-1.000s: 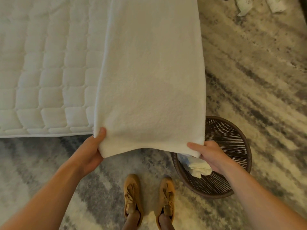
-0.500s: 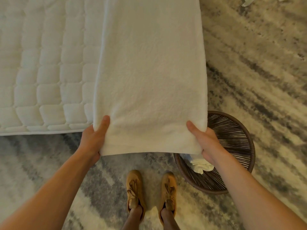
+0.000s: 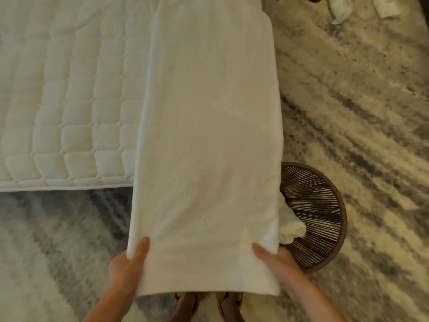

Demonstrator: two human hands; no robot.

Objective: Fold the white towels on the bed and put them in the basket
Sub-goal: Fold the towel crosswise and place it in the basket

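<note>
While you held the long white terry towel [image 3: 209,147] out toward yourself, its far part lay along the right side of the quilted white bed [image 3: 58,112] and its near part hung in the air over the grey and cream patterned rug [image 3: 359,135]. Your left hand [image 3: 126,266] pinched the left edge, thumb on top and fingers hidden beneath the cloth. Your right hand [image 3: 276,261] pinched the right edge the same way. Both holds sat a little in from the near hem, so a flap drooped past your hands. The round dark woven basket [image 3: 343,219] stood on the rug just to your right, its left side hidden behind the towel's edge, with a rolled white towel [image 3: 291,228] already inside.

By the look of it, this cloth was soft, limp and thick, light enough for two pinches, neither fragile nor slippery. It had no stiffness, so any unsupported span would likely sag and a loose corner would flop. The layered edge at the far right suggested it was already doubled lengthwise, so the layers could slide apart. Your best holds were probably the two near corners, or the edges where you had them, pinching through every layer with the span drawn gently taut.
</note>
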